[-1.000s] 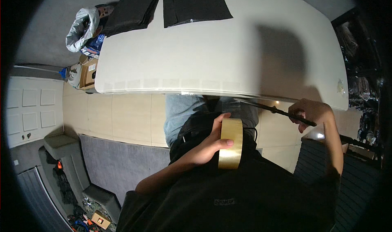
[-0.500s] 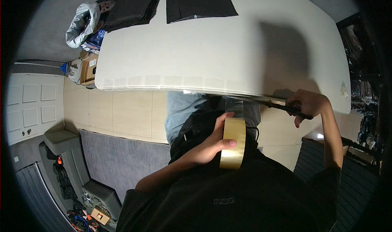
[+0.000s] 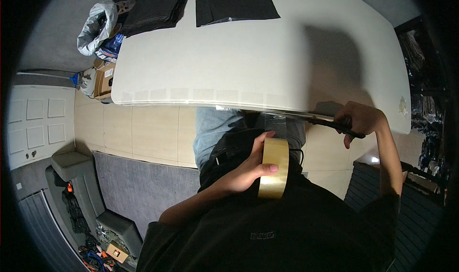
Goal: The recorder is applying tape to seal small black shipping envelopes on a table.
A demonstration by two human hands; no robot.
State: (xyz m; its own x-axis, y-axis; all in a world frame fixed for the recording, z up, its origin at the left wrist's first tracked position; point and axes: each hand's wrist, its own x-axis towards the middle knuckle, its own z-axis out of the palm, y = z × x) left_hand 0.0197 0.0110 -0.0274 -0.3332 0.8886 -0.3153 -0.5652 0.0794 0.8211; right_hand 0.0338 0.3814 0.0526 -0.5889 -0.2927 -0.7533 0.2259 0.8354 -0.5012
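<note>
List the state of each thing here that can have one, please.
Left hand: closed around the tape roll.
Right hand: gripping the scissors.
Tape roll: partly unwound.
Clear tape strip: drawn out toward the table edge.
Scissors: held along that edge; blade opening unclear.
Black stack: lying flat.
Plastic bag: mouth open.
White door: shut.

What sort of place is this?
Probably a room at home doubling as a workroom, though I can't be sure: there's a grey sofa, a long white table, and a roll of tape in your left hand.
</note>
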